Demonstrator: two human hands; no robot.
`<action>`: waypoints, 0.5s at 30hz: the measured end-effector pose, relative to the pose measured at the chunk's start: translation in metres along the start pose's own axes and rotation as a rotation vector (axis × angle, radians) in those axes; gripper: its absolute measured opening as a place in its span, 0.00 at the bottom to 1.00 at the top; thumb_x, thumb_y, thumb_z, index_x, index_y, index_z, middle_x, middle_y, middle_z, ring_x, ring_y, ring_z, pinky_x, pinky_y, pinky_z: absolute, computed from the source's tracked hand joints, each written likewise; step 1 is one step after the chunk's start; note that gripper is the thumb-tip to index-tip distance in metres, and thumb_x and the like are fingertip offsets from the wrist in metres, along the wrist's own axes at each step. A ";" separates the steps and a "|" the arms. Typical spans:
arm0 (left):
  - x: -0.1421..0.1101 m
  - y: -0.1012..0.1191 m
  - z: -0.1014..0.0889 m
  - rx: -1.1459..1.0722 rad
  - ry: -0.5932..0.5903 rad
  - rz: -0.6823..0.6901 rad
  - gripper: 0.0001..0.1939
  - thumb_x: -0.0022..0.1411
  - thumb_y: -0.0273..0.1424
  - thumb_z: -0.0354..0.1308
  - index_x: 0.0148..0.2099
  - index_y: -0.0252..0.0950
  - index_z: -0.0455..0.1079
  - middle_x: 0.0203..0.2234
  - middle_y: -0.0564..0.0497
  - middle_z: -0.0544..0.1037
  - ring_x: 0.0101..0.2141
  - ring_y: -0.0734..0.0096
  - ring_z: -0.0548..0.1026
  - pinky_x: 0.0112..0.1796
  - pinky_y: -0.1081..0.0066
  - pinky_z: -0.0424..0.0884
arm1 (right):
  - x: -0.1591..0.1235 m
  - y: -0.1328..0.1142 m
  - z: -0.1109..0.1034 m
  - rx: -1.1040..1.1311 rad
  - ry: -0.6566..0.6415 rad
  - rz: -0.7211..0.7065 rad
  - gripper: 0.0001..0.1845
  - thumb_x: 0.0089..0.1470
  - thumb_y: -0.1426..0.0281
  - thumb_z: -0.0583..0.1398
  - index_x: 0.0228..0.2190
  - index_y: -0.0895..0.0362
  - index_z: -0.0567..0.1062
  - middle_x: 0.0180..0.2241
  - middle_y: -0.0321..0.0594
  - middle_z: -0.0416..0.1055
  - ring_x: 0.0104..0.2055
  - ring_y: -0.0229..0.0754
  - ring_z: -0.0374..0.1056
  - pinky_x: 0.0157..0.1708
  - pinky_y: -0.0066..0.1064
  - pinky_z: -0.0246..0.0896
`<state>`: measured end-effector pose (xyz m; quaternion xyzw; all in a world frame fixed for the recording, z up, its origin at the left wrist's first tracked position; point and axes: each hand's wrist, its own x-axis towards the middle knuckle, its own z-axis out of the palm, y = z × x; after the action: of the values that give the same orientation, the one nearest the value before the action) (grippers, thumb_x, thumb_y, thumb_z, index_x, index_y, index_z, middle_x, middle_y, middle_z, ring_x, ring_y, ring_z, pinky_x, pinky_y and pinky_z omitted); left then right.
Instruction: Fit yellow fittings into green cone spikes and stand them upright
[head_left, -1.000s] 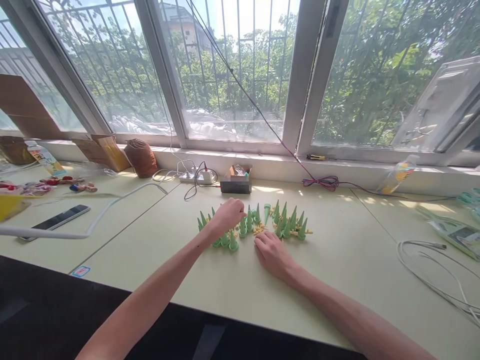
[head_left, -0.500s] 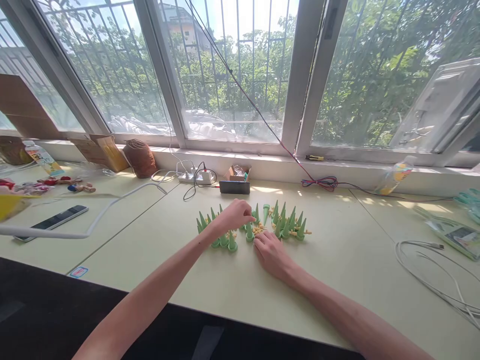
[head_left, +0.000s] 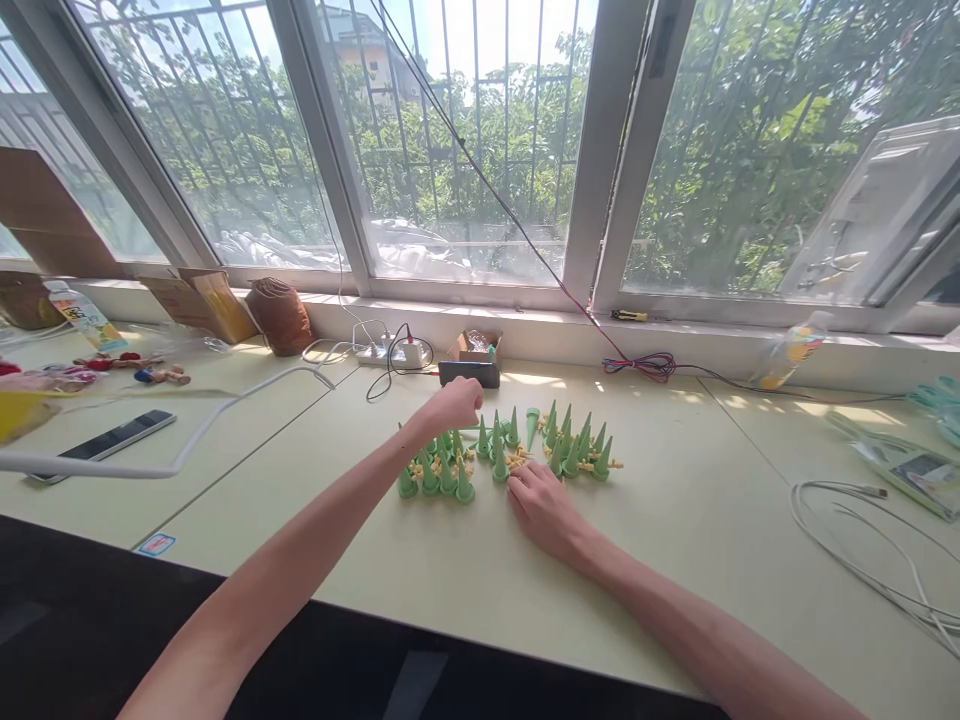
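Note:
Several green cones with round bases stand upright in groups on the table, with a left group (head_left: 447, 484) and a right group (head_left: 571, 460). Small yellow pieces (head_left: 517, 459) lie among them. My left hand (head_left: 454, 404) hangs over the back of the left group, its fingers curled closed; whatever they hold is hidden. My right hand (head_left: 541, 505) rests on the table in front of the yellow pieces, fingers loosely bent and slightly apart, beside a middle cone (head_left: 500, 464). Behind it, one green cone (head_left: 532, 424) has its point downward.
A dark phone (head_left: 484, 376) leans before a small open box (head_left: 477, 347) at the back. To the left are a power strip (head_left: 390, 355), a brown pouch (head_left: 279, 318) and another phone (head_left: 105, 446). Coiled cable (head_left: 832, 490) and a bottle (head_left: 791, 350) lie on the right.
My left hand has moved up and slightly left, away from the middle cones, uncovering more of them. My right hand has stayed in place.

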<state>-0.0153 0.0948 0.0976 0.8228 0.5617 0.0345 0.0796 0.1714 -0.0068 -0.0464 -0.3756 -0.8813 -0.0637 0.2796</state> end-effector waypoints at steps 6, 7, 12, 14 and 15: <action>0.010 0.009 0.002 0.037 -0.147 0.048 0.11 0.47 0.27 0.66 0.37 0.33 0.79 0.32 0.45 0.81 0.37 0.61 0.77 0.30 0.74 0.69 | 0.000 0.000 0.000 -0.020 -0.011 -0.006 0.12 0.62 0.80 0.53 0.29 0.58 0.71 0.33 0.45 0.70 0.38 0.47 0.63 0.38 0.38 0.62; 0.009 0.011 0.001 0.037 -0.166 0.058 0.12 0.47 0.27 0.66 0.37 0.33 0.79 0.32 0.45 0.81 0.36 0.62 0.77 0.30 0.74 0.68 | 0.000 0.000 0.000 -0.022 -0.009 -0.008 0.12 0.62 0.80 0.53 0.30 0.59 0.71 0.33 0.46 0.70 0.38 0.47 0.63 0.38 0.38 0.62; 0.005 0.016 -0.002 0.026 -0.213 0.086 0.08 0.50 0.23 0.63 0.34 0.33 0.79 0.27 0.47 0.81 0.31 0.66 0.77 0.28 0.75 0.67 | 0.000 0.000 0.000 -0.019 -0.002 -0.009 0.12 0.62 0.79 0.52 0.30 0.58 0.72 0.33 0.46 0.70 0.38 0.47 0.63 0.38 0.39 0.63; 0.003 0.018 -0.002 0.012 -0.220 0.093 0.07 0.51 0.21 0.60 0.31 0.33 0.79 0.23 0.48 0.80 0.30 0.67 0.77 0.27 0.75 0.67 | 0.000 0.000 -0.001 -0.017 -0.003 -0.008 0.12 0.62 0.79 0.52 0.30 0.58 0.72 0.33 0.46 0.71 0.38 0.47 0.63 0.38 0.39 0.63; 0.002 0.018 -0.001 0.006 -0.217 0.095 0.07 0.51 0.21 0.60 0.30 0.33 0.79 0.22 0.48 0.79 0.29 0.66 0.77 0.27 0.75 0.67 | 0.000 0.000 -0.001 -0.017 -0.004 -0.007 0.12 0.62 0.79 0.52 0.30 0.58 0.72 0.33 0.46 0.71 0.38 0.47 0.63 0.38 0.39 0.63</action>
<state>0.0023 0.0905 0.1018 0.8477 0.5101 -0.0528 0.1360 0.1713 -0.0070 -0.0456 -0.3748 -0.8827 -0.0714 0.2745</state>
